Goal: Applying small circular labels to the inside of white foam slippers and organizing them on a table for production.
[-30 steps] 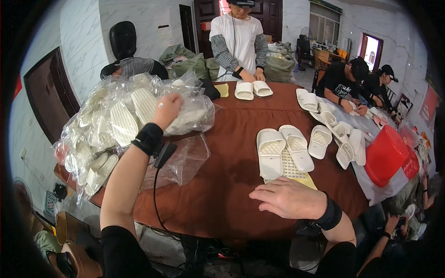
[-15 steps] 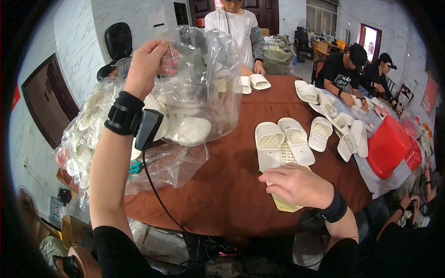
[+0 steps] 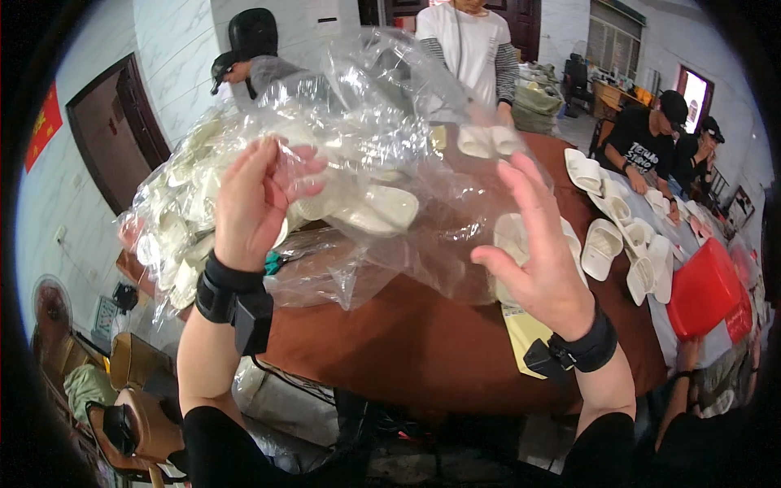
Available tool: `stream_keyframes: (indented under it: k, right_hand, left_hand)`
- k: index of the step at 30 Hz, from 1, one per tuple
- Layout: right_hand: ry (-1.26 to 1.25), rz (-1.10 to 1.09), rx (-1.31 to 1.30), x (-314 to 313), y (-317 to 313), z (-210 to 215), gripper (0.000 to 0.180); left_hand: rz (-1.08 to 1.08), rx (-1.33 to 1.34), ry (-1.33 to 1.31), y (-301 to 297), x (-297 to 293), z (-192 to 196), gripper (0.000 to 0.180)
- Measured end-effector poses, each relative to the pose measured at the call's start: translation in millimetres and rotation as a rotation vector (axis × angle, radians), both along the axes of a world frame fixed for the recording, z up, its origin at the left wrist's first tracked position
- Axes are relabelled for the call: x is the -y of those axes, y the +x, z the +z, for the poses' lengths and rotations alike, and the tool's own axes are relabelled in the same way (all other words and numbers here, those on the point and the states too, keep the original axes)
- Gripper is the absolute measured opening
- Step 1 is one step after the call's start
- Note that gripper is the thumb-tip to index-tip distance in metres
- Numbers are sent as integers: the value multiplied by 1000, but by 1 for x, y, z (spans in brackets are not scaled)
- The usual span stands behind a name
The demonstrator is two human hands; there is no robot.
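Note:
A large clear plastic bag billows between my hands, spread over the far side of the brown table. My left hand is at the bag's left side, its thumb and fingers apart and the fingertips slightly smeared by motion. My right hand is open at the bag's right edge, thumb out and fingers stretched upward. Below it lies a yellow card. Behind that hand, a pair of white slippers is partly hidden by hand and film. Through the plastic, another white slipper shows near the middle.
A heap of bagged white slippers covers the table's left. Teal-handled scissors lie near my left wrist. More white slippers line the right side, by a red plastic stool. Several people work around the table.
My left hand has come down and opened from its pinch on the bag. My right hand has risen off the slippers and yellow card to the bag's right side. The bag has spread rightward.

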State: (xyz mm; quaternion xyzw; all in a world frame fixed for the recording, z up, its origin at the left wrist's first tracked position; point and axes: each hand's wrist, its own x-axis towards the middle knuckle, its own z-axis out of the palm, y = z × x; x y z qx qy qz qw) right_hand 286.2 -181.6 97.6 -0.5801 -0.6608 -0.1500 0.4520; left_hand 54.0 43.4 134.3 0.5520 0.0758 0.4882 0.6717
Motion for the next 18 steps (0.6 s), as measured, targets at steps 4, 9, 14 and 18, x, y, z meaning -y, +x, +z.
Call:
stream_keyframes:
  k: [4,9,14,18]
  right_hand:
    - [51,66,192,-48,-26,9,77]
    - [-42,72,360,-122,-46,-19,72]
    - [-213,170,388,-167,-72,-41,66]
    - [-369,226,437,-193,-97,-59,70]
  left_hand:
    - [92,10,-107,-43,-19,-40,17]
    - [223,58,-310,-95,-51,-102,17]
    - [200,-21,-426,-141,-46,-157,16]
    - [222,-125,-461,-164,-27,-171,16]
